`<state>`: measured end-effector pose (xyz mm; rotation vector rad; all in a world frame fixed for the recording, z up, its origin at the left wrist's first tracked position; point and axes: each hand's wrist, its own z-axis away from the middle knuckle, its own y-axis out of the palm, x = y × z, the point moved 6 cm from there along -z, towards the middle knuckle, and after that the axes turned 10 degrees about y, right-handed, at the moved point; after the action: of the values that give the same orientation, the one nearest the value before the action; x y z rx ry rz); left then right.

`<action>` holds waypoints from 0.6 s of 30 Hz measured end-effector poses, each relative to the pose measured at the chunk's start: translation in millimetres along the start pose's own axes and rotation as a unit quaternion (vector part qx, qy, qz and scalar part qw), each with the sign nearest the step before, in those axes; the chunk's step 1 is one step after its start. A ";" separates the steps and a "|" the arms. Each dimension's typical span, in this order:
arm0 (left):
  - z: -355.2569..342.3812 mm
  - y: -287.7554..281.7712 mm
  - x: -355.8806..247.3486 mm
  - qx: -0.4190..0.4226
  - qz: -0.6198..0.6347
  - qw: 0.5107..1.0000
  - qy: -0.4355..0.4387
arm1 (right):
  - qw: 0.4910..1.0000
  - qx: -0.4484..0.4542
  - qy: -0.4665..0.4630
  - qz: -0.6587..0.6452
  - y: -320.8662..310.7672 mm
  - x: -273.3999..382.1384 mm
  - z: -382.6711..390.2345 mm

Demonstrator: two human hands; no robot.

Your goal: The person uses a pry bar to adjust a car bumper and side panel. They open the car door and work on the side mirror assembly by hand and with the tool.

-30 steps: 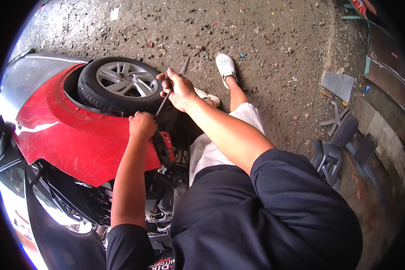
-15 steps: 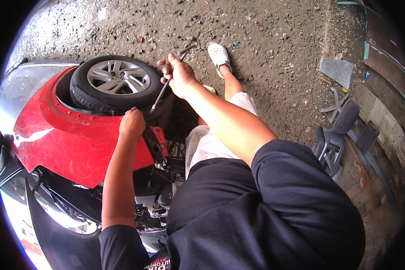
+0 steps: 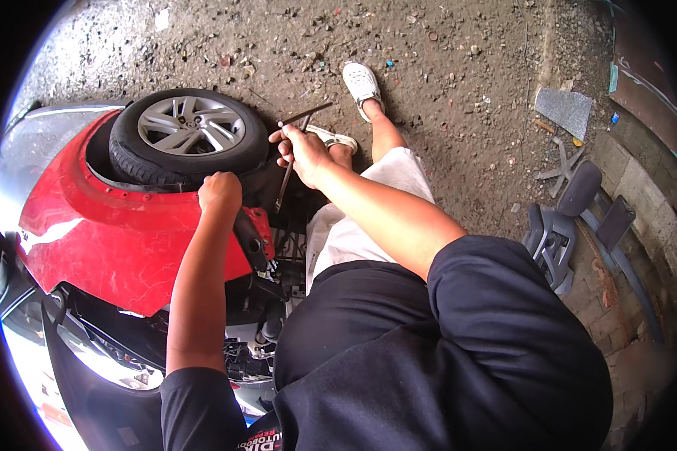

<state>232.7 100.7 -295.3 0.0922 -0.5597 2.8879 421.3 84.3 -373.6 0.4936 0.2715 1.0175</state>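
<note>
My right hand (image 3: 302, 154) is closed around a dark metal T-handle wrench (image 3: 285, 184). Its crossbar lies above the fist, and its shaft slants down beside the front end of the car. My left hand (image 3: 220, 194) is closed over the edge of a scratched red fender (image 3: 120, 233), its fingertips hidden behind the knuckles. Just past that hand is the car's wheel, a black tire (image 3: 147, 167) around a silver alloy rim (image 3: 191, 126), turned outward from the fender arch. Below the wrench, the exposed front end (image 3: 267, 289) shows dark brackets and wiring.
A raised black hood (image 3: 113, 383) is at lower left. My feet in white clogs (image 3: 362, 81) stand on gravelly ground. To the right are a grey slab piece (image 3: 564, 113), dark chair parts (image 3: 579, 192), a grey plastic frame (image 3: 553, 244) and a brown panel (image 3: 649, 83).
The wrench has swung more upright, its lower end moving right, away from the fender edge. My right hand has shifted slightly right and down. My left hand stays on the fender.
</note>
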 end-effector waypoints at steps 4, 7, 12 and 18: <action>-4.2 -3.5 -3.5 0.029 -0.006 0.999 -0.042 | 1.000 0.000 0.005 0.009 0.5 -4.9 0.0; -4.6 -8.5 -1.6 0.059 -0.006 0.997 -0.041 | 1.000 -0.002 0.002 0.011 0.7 -0.4 1.8; 2.8 -18.0 2.9 -0.021 0.012 1.000 0.011 | 1.000 0.015 0.014 0.003 2.8 4.8 3.9; 66.3 -88.1 22.1 -0.134 0.242 0.958 0.073 | 0.999 -0.010 0.038 -0.002 -42.0 14.2 -13.8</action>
<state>230.7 159.9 -199.7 -0.3432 -1.0683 3.1973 453.7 82.1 -406.8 0.4371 0.3294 1.0360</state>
